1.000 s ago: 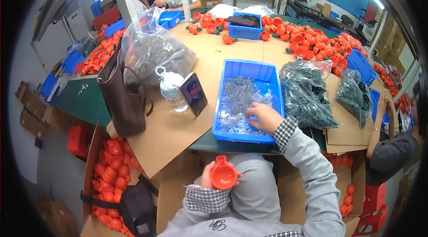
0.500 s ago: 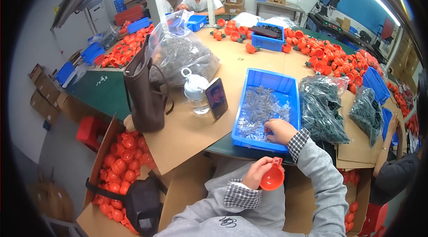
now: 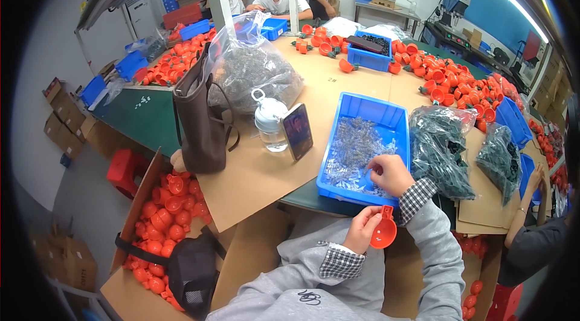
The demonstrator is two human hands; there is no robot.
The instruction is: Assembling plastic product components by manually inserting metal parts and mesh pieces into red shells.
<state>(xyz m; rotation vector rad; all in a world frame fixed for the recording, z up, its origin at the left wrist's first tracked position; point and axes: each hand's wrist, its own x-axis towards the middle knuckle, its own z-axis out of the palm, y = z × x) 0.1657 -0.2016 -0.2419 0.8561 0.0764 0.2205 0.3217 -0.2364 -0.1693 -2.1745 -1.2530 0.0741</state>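
My left hand (image 3: 361, 230) holds a small red plastic cup (image 3: 384, 235) by its tab, just off the table's front edge, with the hollow side facing up. Over the near right part of a blue tray (image 3: 403, 133), my right hand (image 3: 393, 175) is closed, its fingertips bent together. Whatever they pinch is too small to make out. Inside the tray lies a heap of small thin metal and clear pieces (image 3: 356, 142). Clear bags of dark green parts (image 3: 440, 145) lie right of the tray.
A phone (image 3: 298, 132), a water bottle (image 3: 270, 121), a brown handbag (image 3: 202, 121) and a bag of small parts (image 3: 254, 76) stand left of the tray. A carton of red cups (image 3: 158, 224) is at lower left. Red cups (image 3: 453, 82) cover the far right. Other people work nearby.
My left hand has brought the red cup up and right, closer to the tray. My right hand has lifted slightly from the small pieces. A standing person now shows at the back.
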